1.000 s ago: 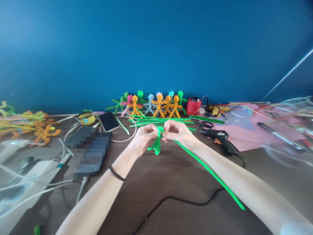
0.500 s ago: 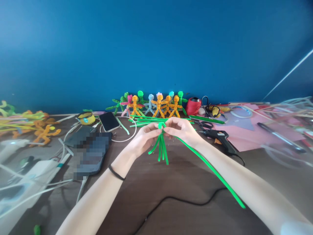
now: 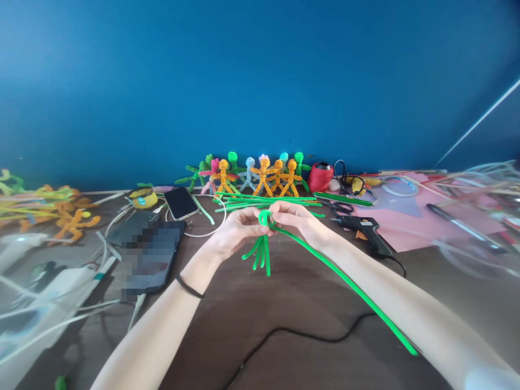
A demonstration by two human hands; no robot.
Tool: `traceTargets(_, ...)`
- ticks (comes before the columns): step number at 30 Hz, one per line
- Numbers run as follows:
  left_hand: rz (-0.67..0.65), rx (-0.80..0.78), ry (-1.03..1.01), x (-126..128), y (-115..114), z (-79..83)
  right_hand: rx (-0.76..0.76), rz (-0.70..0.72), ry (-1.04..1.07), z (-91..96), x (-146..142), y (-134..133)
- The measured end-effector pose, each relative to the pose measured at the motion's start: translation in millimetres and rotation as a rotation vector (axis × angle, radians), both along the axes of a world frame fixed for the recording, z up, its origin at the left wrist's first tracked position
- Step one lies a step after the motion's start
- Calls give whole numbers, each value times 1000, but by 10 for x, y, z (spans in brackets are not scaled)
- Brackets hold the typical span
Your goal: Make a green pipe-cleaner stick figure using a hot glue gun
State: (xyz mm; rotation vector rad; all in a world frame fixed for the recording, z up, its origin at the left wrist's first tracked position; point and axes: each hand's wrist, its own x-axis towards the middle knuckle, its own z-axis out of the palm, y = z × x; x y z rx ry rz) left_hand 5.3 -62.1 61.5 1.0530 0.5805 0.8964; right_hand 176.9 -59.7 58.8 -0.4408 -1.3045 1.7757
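Observation:
A bundle of green pipe cleaners (image 3: pixel 264 250), looped at the top, hangs between my two hands with several loose ends pointing down and fanned apart. My left hand (image 3: pixel 240 230) pinches the bundle just below its loop. On the other side, my right hand (image 3: pixel 298 221) is closed at the loop, its fingertips on a long green pipe cleaner (image 3: pixel 349 279). That strand runs from the fingers down along my right forearm. Behind the hands lies a pile of green pipe cleaners (image 3: pixel 231 205). The exact wrap at the fingertips is partly hidden.
Several pipe-cleaner figures (image 3: pixel 264 176) stand along the blue wall. Phones (image 3: pixel 181 203), cables and a power strip (image 3: pixel 57 303) lie on the left. At right are a glue gun (image 3: pixel 368 233), scissors (image 3: pixel 341 207) and pink sheets (image 3: pixel 410 230). A black cable (image 3: pixel 284 328) crosses the table in front.
The bundle has shifted slightly left and down, its loop turning and its loose ends swinging left. My right fingers have moved over the loop, and the long strand's far end sits lower right.

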Motion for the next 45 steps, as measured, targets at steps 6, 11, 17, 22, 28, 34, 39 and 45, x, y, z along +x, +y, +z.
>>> traceTargets(6, 14, 29, -80, 47, -23, 55, 118, 16, -26, 36, 120, 36)
traceTargets(11, -8, -30, -78, 76, -37, 23, 169, 28, -3, 16, 131, 52)
traceTargets(17, 61, 40, 54, 116, -40, 3, 202, -272, -110, 87, 106, 35)
traceTargets(22, 102, 245, 328, 168, -70, 61, 214, -274, -202, 96, 115, 40)
traceTargets(28, 378, 437, 561, 177, -90, 115, 172, -206, -275, 98, 118, 38)
traceTargets(34, 408, 545, 708, 193, -161, 115, 197, -264, -327, 94, 61, 6)
traceTargets(39, 284, 551, 624, 214, -205, 175, 275, -285, -324, 112, 51, -19)
traceTargets(45, 216, 523, 491, 207, -195, 199, 297, -277, -307, 91, 47, -20)
